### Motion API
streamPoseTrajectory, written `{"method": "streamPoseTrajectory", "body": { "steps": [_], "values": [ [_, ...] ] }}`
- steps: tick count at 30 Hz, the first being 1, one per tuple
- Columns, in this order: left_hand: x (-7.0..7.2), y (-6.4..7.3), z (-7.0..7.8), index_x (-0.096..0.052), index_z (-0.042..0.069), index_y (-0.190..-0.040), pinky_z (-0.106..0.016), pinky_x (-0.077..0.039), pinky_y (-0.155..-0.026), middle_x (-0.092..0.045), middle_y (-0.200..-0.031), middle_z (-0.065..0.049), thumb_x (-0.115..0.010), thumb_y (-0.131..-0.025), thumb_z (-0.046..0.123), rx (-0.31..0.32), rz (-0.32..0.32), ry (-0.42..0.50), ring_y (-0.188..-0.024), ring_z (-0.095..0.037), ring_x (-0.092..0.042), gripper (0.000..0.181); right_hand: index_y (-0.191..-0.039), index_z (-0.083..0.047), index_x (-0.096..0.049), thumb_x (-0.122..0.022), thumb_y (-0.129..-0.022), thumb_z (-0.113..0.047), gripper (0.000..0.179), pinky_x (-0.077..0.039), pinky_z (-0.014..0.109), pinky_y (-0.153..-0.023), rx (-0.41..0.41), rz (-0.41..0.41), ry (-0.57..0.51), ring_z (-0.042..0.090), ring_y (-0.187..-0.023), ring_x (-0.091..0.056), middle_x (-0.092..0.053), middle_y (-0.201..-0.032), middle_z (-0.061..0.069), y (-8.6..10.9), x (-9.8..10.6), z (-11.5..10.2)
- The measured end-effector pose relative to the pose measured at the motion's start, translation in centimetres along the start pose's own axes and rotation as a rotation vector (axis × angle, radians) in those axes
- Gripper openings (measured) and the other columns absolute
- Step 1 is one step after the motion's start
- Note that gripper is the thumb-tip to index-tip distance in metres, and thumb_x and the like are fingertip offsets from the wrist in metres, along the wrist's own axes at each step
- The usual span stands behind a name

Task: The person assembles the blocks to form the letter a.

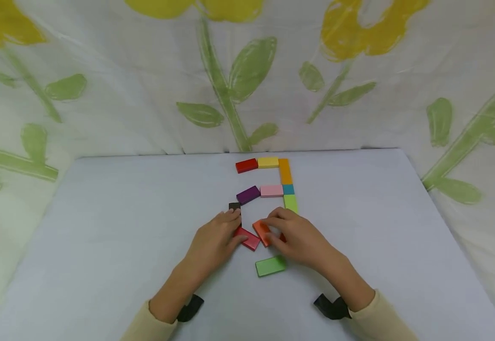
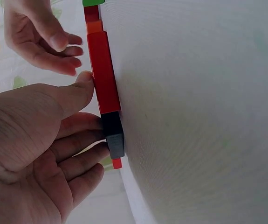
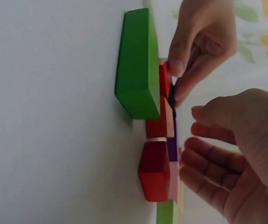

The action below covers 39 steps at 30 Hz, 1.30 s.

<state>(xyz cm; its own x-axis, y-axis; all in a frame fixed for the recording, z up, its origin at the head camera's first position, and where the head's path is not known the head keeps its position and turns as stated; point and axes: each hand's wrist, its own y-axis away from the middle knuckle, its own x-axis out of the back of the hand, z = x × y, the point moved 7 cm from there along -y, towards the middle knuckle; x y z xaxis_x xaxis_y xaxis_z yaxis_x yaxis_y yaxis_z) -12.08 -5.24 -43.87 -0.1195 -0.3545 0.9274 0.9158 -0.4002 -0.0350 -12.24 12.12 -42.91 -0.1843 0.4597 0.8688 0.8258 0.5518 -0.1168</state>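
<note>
My left hand (image 1: pixel 215 240) lies over a black block (image 1: pixel 234 206), its fingertips on that block and its thumb at the edge of a pinkish-red block (image 1: pixel 249 240). In the left wrist view the thumb touches the side of this red block (image 2: pixel 105 74), while the fingers reach the black one (image 2: pixel 113 135). My right hand (image 1: pixel 302 240) hovers with loosely bent fingers over an orange block (image 1: pixel 261 232). The right wrist view shows a gap between those fingers and the blocks. A darker red block (image 3: pixel 154 172) is partly hidden beneath the right hand in the head view.
Nearer me lies a green block (image 1: pixel 270 266). Farther back, purple (image 1: pixel 248 194), pink (image 1: pixel 271 191), teal (image 1: pixel 288 189), lime (image 1: pixel 291 202), orange (image 1: pixel 286 171), yellow (image 1: pixel 268 163) and red (image 1: pixel 246 165) blocks form a bent line. A flowered cloth (image 1: pixel 145 94) hangs behind the white table (image 1: pixel 124 213).
</note>
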Motion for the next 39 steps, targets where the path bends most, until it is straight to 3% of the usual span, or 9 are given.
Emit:
{"method": "streamPoseTrajectory", "body": {
  "steps": [5, 16, 25, 39],
  "values": [
    [0.3, 0.2, -0.1, -0.07, 0.003, -0.137, -0.046, -0.05, -0.117, -0.067, -0.147, -0.013, -0.083, -0.092, 0.031, -0.012, 0.023, -0.001, -0.139, -0.03, -0.064, 0.054, -0.127, -0.013, -0.076, -0.079, -0.096, -0.024, 0.033, -0.059, 0.02, -0.076, -0.01, 0.006, 0.034, 0.008, -0.089, -0.06, -0.069, -0.113, 0.001, -0.3, -0.6, -0.4],
    [0.5, 0.2, 0.0, -0.071, 0.0, -0.134, -0.046, -0.052, -0.115, -0.068, -0.144, -0.016, -0.083, -0.092, 0.029, -0.031, 0.051, -0.02, -0.137, -0.032, -0.065, 0.053, -0.131, -0.006, -0.075, -0.082, -0.093, -0.028, 0.044, -0.064, 0.03, -0.085, -0.025, -0.005, 0.101, 0.015, -0.097, -0.065, -0.071, -0.114, 0.005, -0.6, -1.4, -0.9],
    [0.2, 0.1, 0.1, -0.071, 0.0, -0.135, -0.046, -0.052, -0.115, -0.068, -0.145, -0.015, -0.083, -0.092, 0.03, -0.017, 0.024, -0.018, -0.138, -0.031, -0.064, 0.054, -0.13, -0.006, -0.075, -0.082, -0.09, -0.021, 0.043, -0.064, 0.032, -0.083, -0.053, 0.032, 0.138, 0.017, -0.095, -0.066, -0.072, -0.112, 0.007, -0.2, -1.6, -0.9],
    [0.1, 0.1, 0.0, -0.071, 0.001, -0.136, -0.046, -0.052, -0.115, -0.068, -0.145, -0.015, -0.083, -0.093, 0.031, -0.019, 0.015, -0.019, -0.139, -0.031, -0.064, 0.053, -0.126, -0.009, -0.078, -0.083, -0.091, -0.026, 0.039, -0.065, 0.035, -0.081, -0.142, 0.058, 0.114, 0.022, -0.096, -0.071, -0.077, -0.11, 0.008, -0.4, -1.7, -0.7]
  ]
}}
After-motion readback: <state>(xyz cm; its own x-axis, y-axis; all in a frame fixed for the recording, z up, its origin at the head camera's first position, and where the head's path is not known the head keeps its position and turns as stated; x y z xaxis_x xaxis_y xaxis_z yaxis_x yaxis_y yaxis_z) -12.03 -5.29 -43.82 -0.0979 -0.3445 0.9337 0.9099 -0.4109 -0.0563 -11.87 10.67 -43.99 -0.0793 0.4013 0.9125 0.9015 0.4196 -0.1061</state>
